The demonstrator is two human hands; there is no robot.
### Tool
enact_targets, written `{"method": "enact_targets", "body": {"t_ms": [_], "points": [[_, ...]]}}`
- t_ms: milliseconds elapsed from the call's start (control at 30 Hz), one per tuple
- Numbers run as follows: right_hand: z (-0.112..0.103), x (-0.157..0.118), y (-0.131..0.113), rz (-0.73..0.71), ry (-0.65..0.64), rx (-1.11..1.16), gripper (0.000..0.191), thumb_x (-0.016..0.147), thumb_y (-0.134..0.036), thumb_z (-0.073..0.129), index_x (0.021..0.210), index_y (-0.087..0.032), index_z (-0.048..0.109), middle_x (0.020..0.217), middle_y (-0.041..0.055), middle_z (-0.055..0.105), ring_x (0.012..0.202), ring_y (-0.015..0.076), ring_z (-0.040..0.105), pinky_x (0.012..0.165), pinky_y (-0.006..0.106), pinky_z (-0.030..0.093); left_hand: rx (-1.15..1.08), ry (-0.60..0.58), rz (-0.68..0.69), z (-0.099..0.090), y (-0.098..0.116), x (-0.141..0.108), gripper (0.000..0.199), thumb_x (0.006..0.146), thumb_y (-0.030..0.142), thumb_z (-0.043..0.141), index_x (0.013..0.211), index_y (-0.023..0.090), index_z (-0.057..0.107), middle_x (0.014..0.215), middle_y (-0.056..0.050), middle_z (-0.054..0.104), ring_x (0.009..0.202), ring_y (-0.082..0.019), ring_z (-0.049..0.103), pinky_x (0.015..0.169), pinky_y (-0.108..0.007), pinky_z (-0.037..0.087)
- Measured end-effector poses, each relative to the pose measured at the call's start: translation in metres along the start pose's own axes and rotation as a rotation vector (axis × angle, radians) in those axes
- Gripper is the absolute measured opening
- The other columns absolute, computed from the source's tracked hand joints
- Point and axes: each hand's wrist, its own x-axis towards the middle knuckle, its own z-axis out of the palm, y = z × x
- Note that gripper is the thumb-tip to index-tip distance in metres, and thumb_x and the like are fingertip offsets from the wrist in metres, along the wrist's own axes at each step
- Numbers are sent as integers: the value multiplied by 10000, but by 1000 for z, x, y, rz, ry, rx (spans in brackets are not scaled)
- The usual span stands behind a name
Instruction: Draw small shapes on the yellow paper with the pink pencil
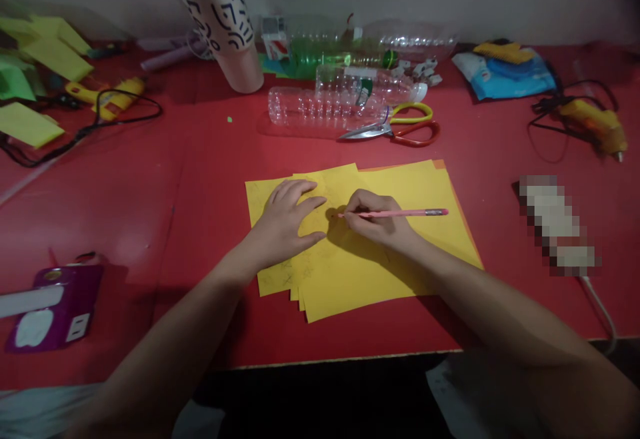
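Note:
Several yellow paper sheets (345, 286) lie overlapped on the red table, with an orange edge showing at their right. My left hand (287, 221) rests open on the sheets, fingers spread and pointing right. A pink pencil (400, 213) is pinched in my right hand (376, 219), its tip at the paper just right of my left fingers and its eraser end toward the right. Faint pencil marks show on the left part of the sheets. Beyond the paper lie scissors (390, 131) with one yellow and one red handle.
Clear plastic bottles (325, 107) lie behind the scissors, beside a tall white tumbler (225, 26). Yellow glue guns with black cords sit left (117, 98) and right (593, 129). A blue packet (505, 79) is at the back right. A purple case (60, 306) lies front left.

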Motion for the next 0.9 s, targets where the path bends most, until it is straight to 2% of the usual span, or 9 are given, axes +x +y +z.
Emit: {"method": "enact_targets", "body": {"t_ms": [300, 533, 900], "points": [[0, 1, 0, -12, 5, -7, 110, 800, -235, 543, 702, -206, 506, 603, -34, 530, 534, 99, 433, 518, 249, 318, -31, -1, -3, 0, 1, 0, 443, 826, 344, 715, 1229, 195, 602, 1381, -145, 494, 1333, -344, 416, 1152, -555, 307], [0, 2, 3, -45, -5, -4, 111, 760, -214, 542, 671, -215, 476, 575, -55, 478, 512, 80, 370, 494, 240, 279, 4, -7, 4, 0, 0, 0, 443, 822, 363, 716, 1222, 219, 590, 1387, -136, 495, 1333, -342, 426, 1143, -557, 318], [-2, 3, 4, -79, -31, -9, 112, 719, -169, 531, 656, -225, 457, 564, -58, 460, 507, 87, 351, 489, 246, 258, -2, -9, 3, 1, -1, 0, 439, 826, 372, 707, 1223, 228, 590, 1392, -130, 493, 1337, -340, 423, 1150, -561, 306]]}}
